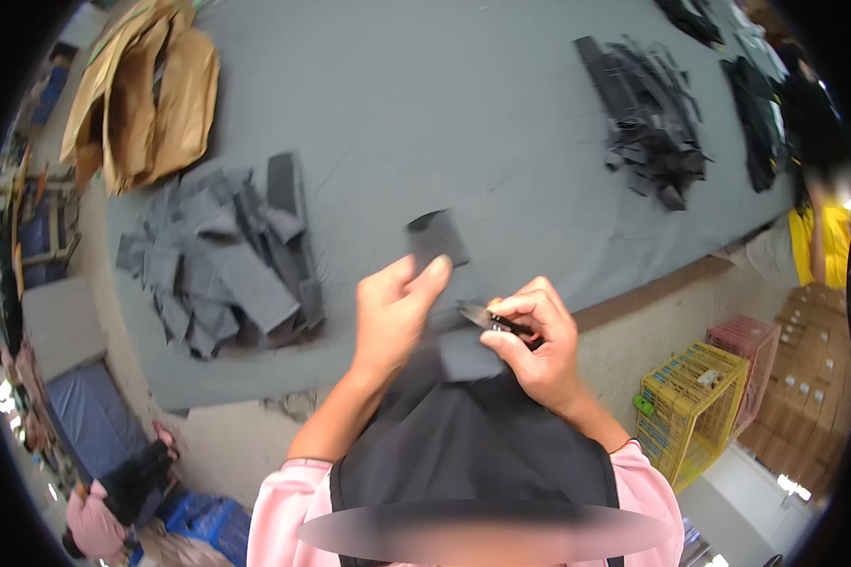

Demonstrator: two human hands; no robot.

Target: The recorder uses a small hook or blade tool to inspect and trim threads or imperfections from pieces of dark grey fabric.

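Observation:
My left hand point(392, 317) pinches a small dark grey fabric piece point(437, 238) and holds it up over the grey table point(425, 104). My right hand point(536, 342) grips small black thread snips point(487, 318), blades pointing left toward the fabric's lower end. A dark fabric bundle point(463, 430) lies against my front below both hands. Both sleeves are pink.
A heap of grey fabric pieces point(227, 265) lies left on the table, a black heap point(652, 113) far right, brown paper point(151, 90) at the far left. Yellow point(686, 406) and pink crates point(752, 350) stand at right. Another person point(813, 236) stands at the table's right end; one crouches lower left point(113, 491).

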